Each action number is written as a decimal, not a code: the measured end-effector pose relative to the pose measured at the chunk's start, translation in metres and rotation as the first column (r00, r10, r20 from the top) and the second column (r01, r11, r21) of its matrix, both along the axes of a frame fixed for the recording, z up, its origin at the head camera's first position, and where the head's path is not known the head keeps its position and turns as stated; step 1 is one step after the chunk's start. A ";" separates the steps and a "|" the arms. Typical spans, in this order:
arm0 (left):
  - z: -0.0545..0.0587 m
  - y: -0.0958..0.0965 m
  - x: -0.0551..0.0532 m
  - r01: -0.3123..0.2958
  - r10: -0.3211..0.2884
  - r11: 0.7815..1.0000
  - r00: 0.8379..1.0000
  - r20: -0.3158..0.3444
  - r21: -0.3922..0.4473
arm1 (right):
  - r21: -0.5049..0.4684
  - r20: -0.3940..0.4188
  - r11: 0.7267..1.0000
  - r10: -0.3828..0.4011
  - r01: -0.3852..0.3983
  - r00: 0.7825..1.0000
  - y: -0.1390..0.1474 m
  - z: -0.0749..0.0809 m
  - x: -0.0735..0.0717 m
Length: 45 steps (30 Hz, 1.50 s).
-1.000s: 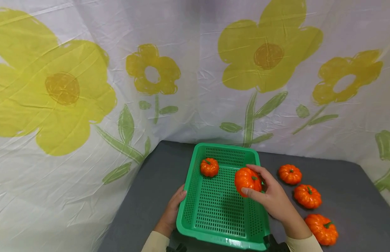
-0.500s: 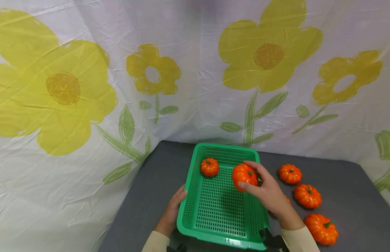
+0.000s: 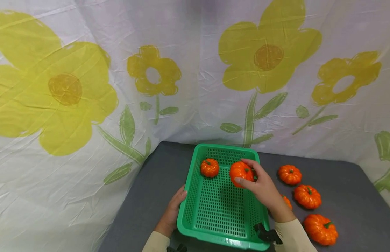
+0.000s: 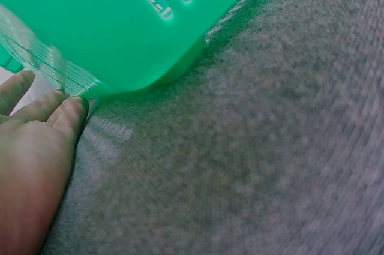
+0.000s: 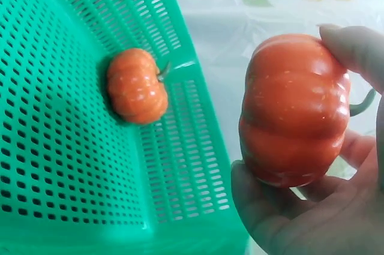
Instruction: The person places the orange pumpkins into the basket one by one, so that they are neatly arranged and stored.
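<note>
A green plastic basket (image 3: 220, 213) with slotted walls lies lengthwise before me. My left hand (image 3: 174, 210) grips its left side, the thumb over the rim and the fingers against the outer wall (image 4: 120, 33). In my right hand (image 3: 266, 190) is a glossy orange toy pumpkin (image 3: 239, 173), held between thumb and fingers above the right half of the basket. Its green stem points towards the palm in the right wrist view. A smaller orange pumpkin (image 3: 209, 168) sits inside, in the far left corner.
On the dark grey tabletop (image 3: 349, 189), right of the basket, stand a small pumpkin (image 3: 290, 174), a middle one (image 3: 307, 196) and a larger one (image 3: 321, 229). Another pumpkin (image 3: 287, 202) is mostly hidden behind my right wrist. A flowered curtain (image 3: 195, 105) hangs behind the table.
My right hand has moved left and further away over the basket with its pumpkin. The pumpkin behind my wrist has come partly into view. My left hand stays in place.
</note>
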<state>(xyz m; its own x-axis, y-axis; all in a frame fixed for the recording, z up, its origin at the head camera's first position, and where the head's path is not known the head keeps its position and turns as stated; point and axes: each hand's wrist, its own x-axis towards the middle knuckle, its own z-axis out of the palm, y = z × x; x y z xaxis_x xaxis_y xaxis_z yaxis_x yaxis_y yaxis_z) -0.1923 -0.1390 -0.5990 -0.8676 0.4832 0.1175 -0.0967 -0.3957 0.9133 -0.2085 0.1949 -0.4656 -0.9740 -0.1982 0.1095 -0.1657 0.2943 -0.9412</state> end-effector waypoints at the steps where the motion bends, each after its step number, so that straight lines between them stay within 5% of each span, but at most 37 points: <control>1: 0.000 0.000 0.000 0.001 -0.001 1.000 1.000 0.001 0.000 | 0.002 0.003 1.000 -0.002 0.002 1.000 0.000 -0.002 -0.001; 14: 0.002 0.001 0.001 -0.013 0.013 1.000 1.000 0.000 -0.011 | 0.021 0.034 1.000 0.009 -0.010 0.999 -0.015 -0.008 -0.019; 24: 0.002 0.000 0.001 -0.017 0.017 1.000 1.000 -0.001 -0.021 | 0.049 0.055 0.998 -0.052 0.049 0.997 -0.015 -0.008 -0.029; 35: 0.001 0.000 0.002 -0.016 0.016 1.000 1.000 0.004 -0.009 | -0.007 0.074 0.999 -0.047 0.048 0.996 -0.024 -0.007 -0.045; 45: 0.001 0.002 0.001 -0.033 0.033 0.999 0.999 -0.001 -0.022 | 0.110 0.099 0.988 -0.120 0.109 0.988 -0.030 -0.012 -0.064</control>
<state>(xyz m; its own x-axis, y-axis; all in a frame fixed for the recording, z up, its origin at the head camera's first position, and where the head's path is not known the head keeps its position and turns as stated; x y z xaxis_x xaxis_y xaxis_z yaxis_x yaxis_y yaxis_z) -0.1911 -0.1372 -0.5981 -0.8832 0.4564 0.1079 -0.0828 -0.3782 0.9220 -0.2726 0.1654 -0.4781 -0.9959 -0.0899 -0.0097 -0.0275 0.4031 -0.9147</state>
